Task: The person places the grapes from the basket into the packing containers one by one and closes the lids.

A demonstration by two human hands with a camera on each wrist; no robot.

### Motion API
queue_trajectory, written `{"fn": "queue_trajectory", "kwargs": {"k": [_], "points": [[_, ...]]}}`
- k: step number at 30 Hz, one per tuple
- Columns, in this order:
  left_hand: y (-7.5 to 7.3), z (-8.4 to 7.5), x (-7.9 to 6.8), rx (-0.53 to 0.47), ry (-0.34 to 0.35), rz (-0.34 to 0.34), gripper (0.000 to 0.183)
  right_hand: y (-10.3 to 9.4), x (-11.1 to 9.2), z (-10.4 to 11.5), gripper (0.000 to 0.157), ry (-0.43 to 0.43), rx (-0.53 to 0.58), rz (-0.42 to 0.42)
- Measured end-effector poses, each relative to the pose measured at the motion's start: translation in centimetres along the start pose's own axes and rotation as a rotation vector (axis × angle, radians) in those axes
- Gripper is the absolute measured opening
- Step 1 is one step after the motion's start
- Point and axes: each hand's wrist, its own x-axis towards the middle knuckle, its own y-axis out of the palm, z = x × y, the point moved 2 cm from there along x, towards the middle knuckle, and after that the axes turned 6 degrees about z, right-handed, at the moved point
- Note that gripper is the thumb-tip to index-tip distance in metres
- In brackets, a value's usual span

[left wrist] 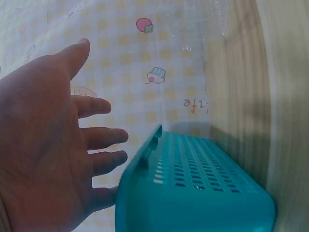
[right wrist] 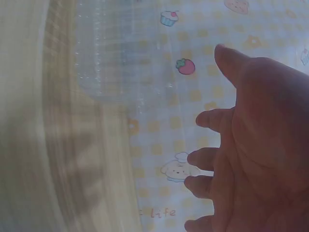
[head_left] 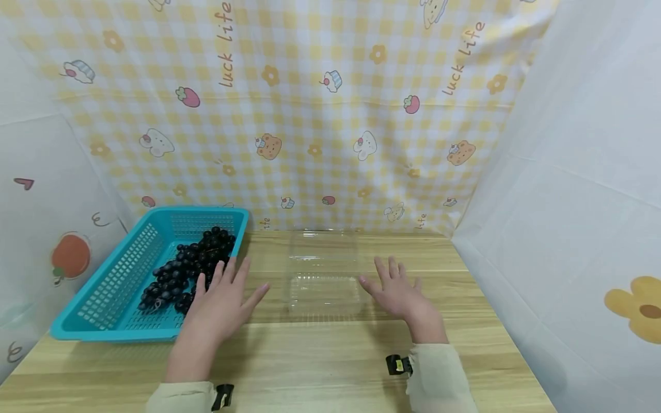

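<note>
While our empty left hand (head_left: 219,307) and right hand (head_left: 399,295) spread their fingers wide, we judge the clear plastic clamshell (head_left: 324,295) between them light and flexible, best held by its rim, and the black grapes (head_left: 202,253) in the turquoise basket (head_left: 119,335) bruisable, best cradled underneath.

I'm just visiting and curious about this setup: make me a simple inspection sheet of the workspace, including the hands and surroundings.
Surface: wood-grain tabletop.
Job's things: blue basket holding dark grapes; clear plastic container to its right.
Clutter: nothing seen.
Grippers: bare human hands; left hand at the basket's right side, contact unclear; right hand beside the container; fingers spread, neither holding anything.
Cables: nothing seen.
Surroundings: yellow-checked cartoon cloth behind; white sheets on both sides.
</note>
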Motion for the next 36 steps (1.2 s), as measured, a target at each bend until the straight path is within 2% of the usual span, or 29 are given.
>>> {"fn": "queue_trajectory", "kwargs": {"k": [4,10,19,27,36], "points": [[0.3,0.5,-0.6,0.007,-0.002,0.007,0.099,1.0,0.2,0.3,0.094,-0.013,0.005,0.012],[0.9,1.0,-1.3,0.003,-0.009,0.023,0.097,3.1,0.9,0.2,0.11,-0.007,0.073,0.042],[1.7,1.3,-1.3,0.032,0.009,-0.016,0.096,4.5,1.3,-0.1,0.121,-0.006,0.1,0.048],[1.2,1.7,-1.4,0.024,0.007,-0.024,0.093,5.1,1.2,-0.4,0.124,0.001,0.106,0.055],[0.3,2.2,-1.4,0.014,0.002,-0.013,0.099,5.4,1.4,-0.4,0.13,-0.019,0.109,0.039]]}}
